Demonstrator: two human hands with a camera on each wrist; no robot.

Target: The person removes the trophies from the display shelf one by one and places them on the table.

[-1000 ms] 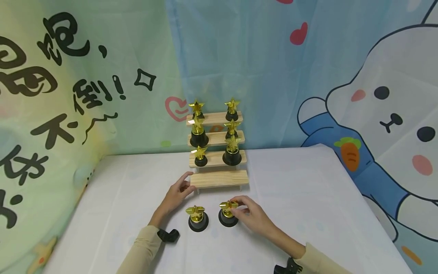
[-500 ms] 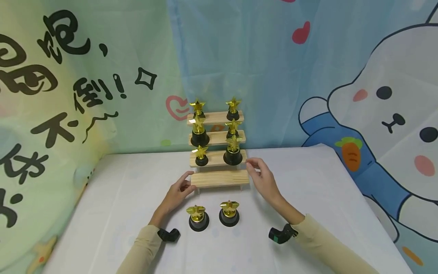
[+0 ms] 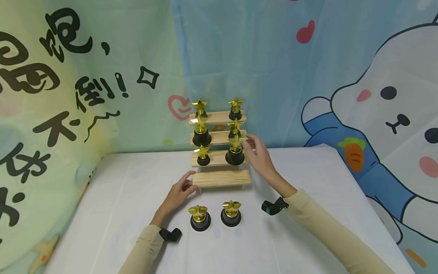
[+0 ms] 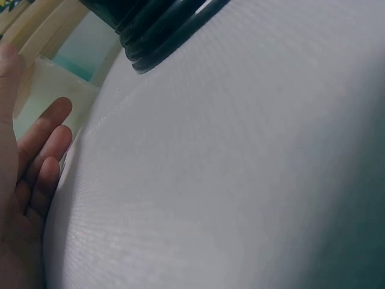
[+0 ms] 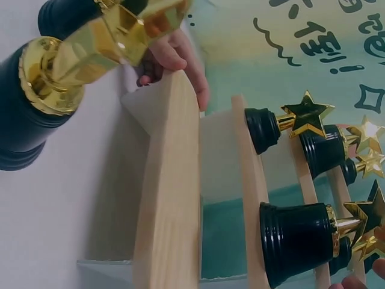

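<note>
A stepped display stand with several pale wooden planks [image 3: 221, 178] stands at the table's back. My left hand [image 3: 179, 193] holds the left end of its lowest plank, thumb in front and index finger behind; the other fingers [image 4: 45, 129] extend loosely below. My right hand [image 3: 261, 158] is beside the larger star trophy [image 3: 234, 155] at the right of the second plank up. Its fingertips [image 5: 378, 265] are close to the gold star, spread; contact is unclear. On the table before the stand are two more black-based gold star trophies, one left [image 3: 200, 220] and one right [image 3: 230, 217].
Further trophies stand on the upper planks, among them a large one at left [image 3: 201, 137] and a small one [image 3: 203, 158] below it. A white cloth [image 3: 137, 179] covers the table. Behind hangs a printed curtain [image 3: 273, 76].
My right hand has left the right-hand trophy on the table and moved up past the lowest plank's right end to the larger trophy above. My left hand stays at the plank.
</note>
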